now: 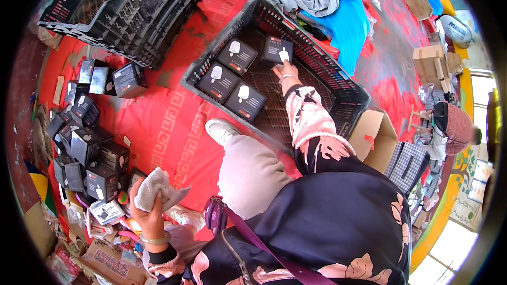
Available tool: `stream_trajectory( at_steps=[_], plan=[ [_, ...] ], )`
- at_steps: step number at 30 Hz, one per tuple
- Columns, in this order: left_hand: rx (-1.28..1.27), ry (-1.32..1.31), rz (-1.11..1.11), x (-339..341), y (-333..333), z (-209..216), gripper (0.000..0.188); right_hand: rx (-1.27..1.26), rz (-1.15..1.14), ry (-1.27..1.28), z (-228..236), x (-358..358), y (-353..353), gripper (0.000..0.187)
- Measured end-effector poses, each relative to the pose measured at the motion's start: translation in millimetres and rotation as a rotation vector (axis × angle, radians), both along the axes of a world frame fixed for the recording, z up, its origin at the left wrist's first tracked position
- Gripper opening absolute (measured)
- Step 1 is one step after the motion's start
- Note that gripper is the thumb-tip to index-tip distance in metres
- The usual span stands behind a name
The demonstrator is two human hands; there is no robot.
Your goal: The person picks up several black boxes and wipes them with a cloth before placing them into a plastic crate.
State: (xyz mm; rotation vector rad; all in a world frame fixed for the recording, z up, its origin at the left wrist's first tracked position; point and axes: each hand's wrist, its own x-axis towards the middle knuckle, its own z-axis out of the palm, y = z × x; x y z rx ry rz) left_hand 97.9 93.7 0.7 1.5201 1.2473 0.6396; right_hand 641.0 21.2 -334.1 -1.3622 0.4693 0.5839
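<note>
roughly judged, the work seems to be at an early stage: four boxes are inside the black crate [323, 66], while many more lie outside it. your right hand [284, 71] reaches in and grasps the near edge of a black box [277, 47] by the crate's far right wall; it appears to rest on the base, though its underside is hidden. three boxes [236, 56] lie close together at the left end of the crate, their bulb pictures facing up, and the open grid of the base shows across the near right part. your left hand [149, 215], well apart from the crate, is clenched around a grey cloth [157, 189]. what is left seems to be the loose pile of boxes [86, 145] to the left of the red floor covering [169, 121], with a smaller group [129, 78] just beyond it. farther off on the left stand stacked crates [153, 16]; what, if anything, they hold is unclear. near the crate's right end stands an open cardboard box [376, 140], its contents hard to tell.
</note>
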Motion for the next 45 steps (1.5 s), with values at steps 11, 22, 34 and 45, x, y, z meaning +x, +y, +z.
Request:
stream_trajectory(
  at_steps=[11,22,34,45],
  plan=[
    [0.012,0.010,0.001,2,-1,6,0.043,-0.566,0.439,0.086,57,-20,15,0.051],
    [0.007,-0.006,-0.054,-4,-1,2,0.045,-1.280,0.907,-0.733,81,-16,-21,0.125],
    [-0.041,-0.017,0.046,5,0,4,0.042,-1.184,0.849,-0.797,86,-12,21,0.105],
    [-0.056,0.001,0.046,5,-2,1,0.043,-0.899,0.918,-1.080,62,-6,32,0.095]
  ],
)
